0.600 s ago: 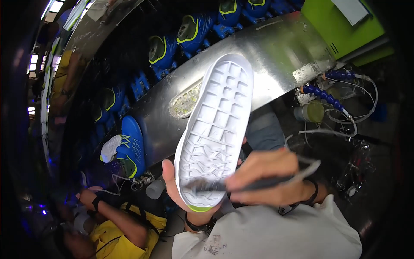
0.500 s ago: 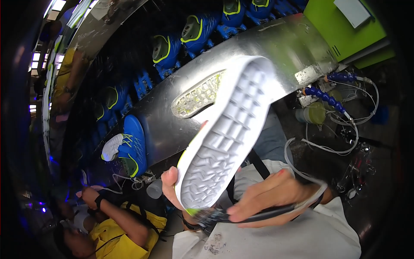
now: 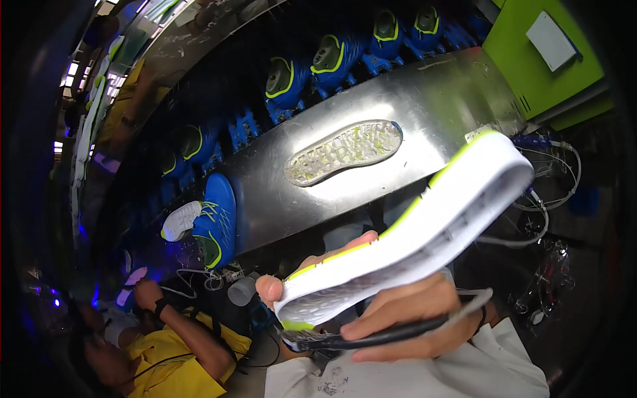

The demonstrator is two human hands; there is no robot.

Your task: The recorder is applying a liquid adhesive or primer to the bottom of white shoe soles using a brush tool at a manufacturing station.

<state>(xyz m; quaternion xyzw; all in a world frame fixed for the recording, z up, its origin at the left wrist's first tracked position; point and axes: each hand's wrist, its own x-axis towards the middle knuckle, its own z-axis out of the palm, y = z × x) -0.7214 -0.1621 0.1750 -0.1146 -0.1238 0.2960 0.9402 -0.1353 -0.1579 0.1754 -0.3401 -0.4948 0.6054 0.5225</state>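
Your left hand [image 3: 292,292] fingers grip the white foam shoe sole with lime edge [image 3: 424,229]; right hand [image 3: 405,315] fingers clamp the black brush [image 3: 371,339] beneath it. Keep strokes along the rim.

Matt white foam sole [image 3: 424,232], textured tread; glossy brushed-metal table [image 3: 438,99]

You are holding the shoe sole [image 3: 424,219] edge-up in your left hand [image 3: 292,292], its far end reaching up to the right over the cables [image 3: 551,192]. Your right hand [image 3: 405,325], just below the sole, is gripping the brush [image 3: 371,339]. Behind the sole, the sole mould [image 3: 345,151] is lying on the metal table [image 3: 424,99]. A row of shoes [image 3: 332,60] is standing behind the table; one shoe [image 3: 215,222] is lying at its left end. A co-worker [image 3: 166,358] is sitting at your lower left.
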